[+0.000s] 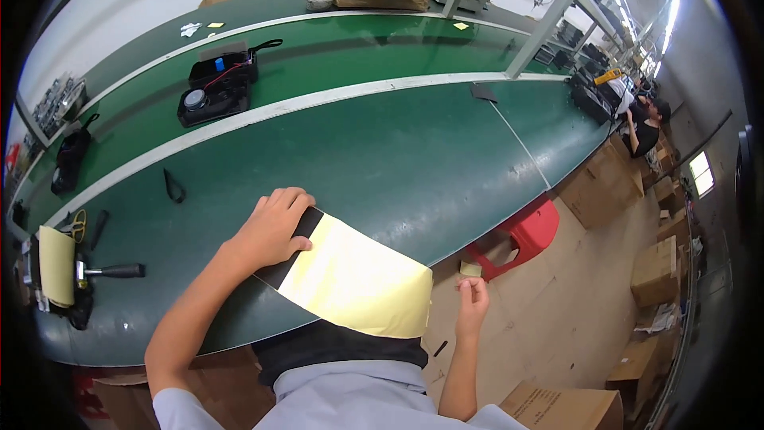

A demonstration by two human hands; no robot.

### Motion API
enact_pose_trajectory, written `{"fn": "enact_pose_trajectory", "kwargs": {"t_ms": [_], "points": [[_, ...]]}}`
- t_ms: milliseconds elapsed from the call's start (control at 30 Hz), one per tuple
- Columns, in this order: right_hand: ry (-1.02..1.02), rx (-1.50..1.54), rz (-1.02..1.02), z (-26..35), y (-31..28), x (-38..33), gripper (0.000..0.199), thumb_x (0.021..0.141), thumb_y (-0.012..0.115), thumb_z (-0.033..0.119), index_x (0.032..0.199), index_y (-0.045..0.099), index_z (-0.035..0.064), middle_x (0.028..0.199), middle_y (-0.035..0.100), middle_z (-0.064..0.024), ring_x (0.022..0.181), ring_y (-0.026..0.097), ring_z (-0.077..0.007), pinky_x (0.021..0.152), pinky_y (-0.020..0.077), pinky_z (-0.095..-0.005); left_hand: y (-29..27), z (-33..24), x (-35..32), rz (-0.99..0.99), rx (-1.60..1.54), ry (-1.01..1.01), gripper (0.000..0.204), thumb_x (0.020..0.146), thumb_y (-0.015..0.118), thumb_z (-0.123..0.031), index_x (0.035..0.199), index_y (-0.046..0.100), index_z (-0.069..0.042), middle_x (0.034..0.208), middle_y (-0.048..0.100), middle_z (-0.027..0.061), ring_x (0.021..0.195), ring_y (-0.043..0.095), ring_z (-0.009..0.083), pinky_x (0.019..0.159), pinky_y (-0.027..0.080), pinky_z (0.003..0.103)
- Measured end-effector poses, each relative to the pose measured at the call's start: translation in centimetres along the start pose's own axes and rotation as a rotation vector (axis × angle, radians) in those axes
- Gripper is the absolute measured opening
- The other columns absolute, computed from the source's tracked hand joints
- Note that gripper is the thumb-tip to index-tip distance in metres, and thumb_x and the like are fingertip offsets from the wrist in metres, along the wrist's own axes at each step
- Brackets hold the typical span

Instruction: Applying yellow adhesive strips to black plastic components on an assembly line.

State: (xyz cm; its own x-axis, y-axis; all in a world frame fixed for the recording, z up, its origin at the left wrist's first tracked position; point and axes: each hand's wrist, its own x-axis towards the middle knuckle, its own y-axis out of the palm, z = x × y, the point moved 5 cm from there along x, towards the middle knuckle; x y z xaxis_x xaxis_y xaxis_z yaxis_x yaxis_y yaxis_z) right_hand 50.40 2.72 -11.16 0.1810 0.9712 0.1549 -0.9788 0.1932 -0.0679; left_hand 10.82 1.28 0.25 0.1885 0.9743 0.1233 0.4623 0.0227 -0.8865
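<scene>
A pale yellow sheet (358,277) with a black strip (280,269) along its left end lies across the near table edge, its right part hanging over my lap. My left hand (274,231) holds the black strip, its thumb on top and its fingers bent over the far edge. Off the table, to the right of the sheet, my right hand (473,302) is raised with thumb and fingertips pinched together. A small yellowish piece (470,269) shows just beyond those fingertips; I cannot tell whether they hold it.
On the left stand a roll of yellow material (57,265), a black-handled roller (115,271) and scissors (78,225). A black loop strap (174,187) lies farther in. An open black case (215,95) sits beyond the white rail. A red stool (529,235) and cartons (601,183) stand right; another person (646,127) is far right.
</scene>
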Motion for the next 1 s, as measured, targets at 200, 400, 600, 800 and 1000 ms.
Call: {"fn": "enact_pose_trajectory", "kwargs": {"t_ms": [200, 400, 600, 800, 1000], "points": [[-0.338, -0.197, 0.09, 9.5, 5.0, -2.3, 0.008, 0.089, 0.06, 0.005, 0.085, 0.056, -0.0003, 0.086, 0.057, -0.0071, 0.08, 0.055, -0.0154, 0.076, 0.0443, -0.0267, 0.7, -1.5, 1.4, 0.366, 0.103, -0.208, 0.083, 0.057, 0.091, -0.034, 0.122, 0.051, -0.001, 0.117, 0.053, 0.0213, 0.114, 0.052, 0.0387, 0.097, 0.044, 0.045], [-0.399, -0.114, 0.381, 13.3, 11.8, -5.3, 0.011, 0.077, 0.07, -0.001, 0.085, 0.062, 0.001, 0.089, 0.061, -0.0098, 0.08, 0.059, -0.0235, 0.074, 0.0478, -0.0338, 1.5, -2.6, 1.4, 0.468, 0.072, -0.175, 0.047, 0.071, 0.084, -0.027, 0.103, 0.061, -0.002, 0.105, 0.06, 0.0194, 0.105, 0.058, 0.0289, 0.088, 0.048, 0.038], [-0.465, -0.113, 0.232, 14.8, 13.2, -5.8, 0.018, 0.073, 0.077, 0.006, 0.086, 0.064, 0.0048, 0.09, 0.062, -0.0087, 0.085, 0.058, -0.0277, 0.076, 0.0468, -0.0368, -0.7, -9.4, 0.3, 0.32, -0.85, -0.096, 0.042, 0.085, 0.065, -0.004, 0.124, 0.05, -0.008, 0.098, 0.061, 0.0083, 0.09, 0.056, 0.0156, 0.084, 0.045, 0.031], [-0.514, -0.189, 0.228, 14.8, 12.4, -4.1, 0.016, 0.076, 0.077, 0.011, 0.086, 0.066, 0.0056, 0.088, 0.062, -0.0069, 0.087, 0.057, -0.027, 0.077, 0.0469, -0.0381, -0.6, -11.7, -0.6, 0.54, -0.767, -0.085, 0.056, 0.082, 0.066, 0.001, 0.131, 0.04, -0.005, 0.109, 0.065, 0.0122, 0.093, 0.061, 0.0168, 0.079, 0.049, 0.033], [-0.474, -0.319, 0.026, 15.9, 10.7, -4.5, 0.013, 0.074, 0.076, 0.005, 0.085, 0.07, 0.0037, 0.084, 0.065, -0.0079, 0.085, 0.059, -0.0263, 0.073, 0.048, -0.0378, 2.1, -11.5, 0.7, 0.32, -0.77, -0.049, 0.042, 0.079, 0.07, 0.003, 0.116, 0.05, -0.003, 0.099, 0.071, 0.0148, 0.073, 0.065, 0.0129, 0.064, 0.052, 0.028]]}}
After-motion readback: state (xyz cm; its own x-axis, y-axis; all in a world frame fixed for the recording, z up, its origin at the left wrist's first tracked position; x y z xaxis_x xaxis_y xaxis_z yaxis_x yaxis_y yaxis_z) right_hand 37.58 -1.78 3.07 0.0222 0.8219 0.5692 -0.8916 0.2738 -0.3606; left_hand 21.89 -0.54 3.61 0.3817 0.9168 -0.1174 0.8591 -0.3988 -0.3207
